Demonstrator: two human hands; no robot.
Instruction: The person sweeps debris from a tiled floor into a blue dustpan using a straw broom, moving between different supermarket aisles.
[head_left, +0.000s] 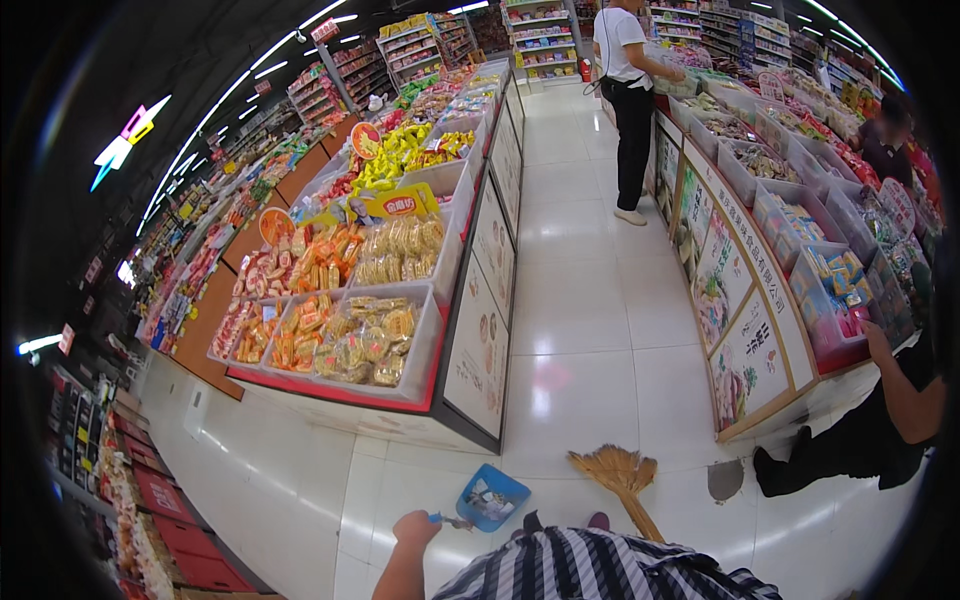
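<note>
My left hand (416, 527) grips the handle of a blue plastic dustpan (517, 491), low over the tiled floor at the bottom of the view. Scraps of paper and wrappers (491, 501) lie inside the pan. To its right, a straw broom (616, 470) has its fanned bristles on the white tiles, apart from the dustpan. The broom's handle runs down behind my striped shirt (555, 562). My right hand is out of view, hidden below or behind the shirt, so its hold on the broom cannot be seen. The tip of one shoe (598, 521) shows beside the broom.
Left of the aisle stands a display counter (480, 352) with bins of packaged snacks (375, 337). Another counter (742, 315) with candy bins lines the right. One person (626, 82) stands farther up the aisle; another person's arm (904, 390) and legs are close at right. A dark floor patch (725, 480) lies nearby.
</note>
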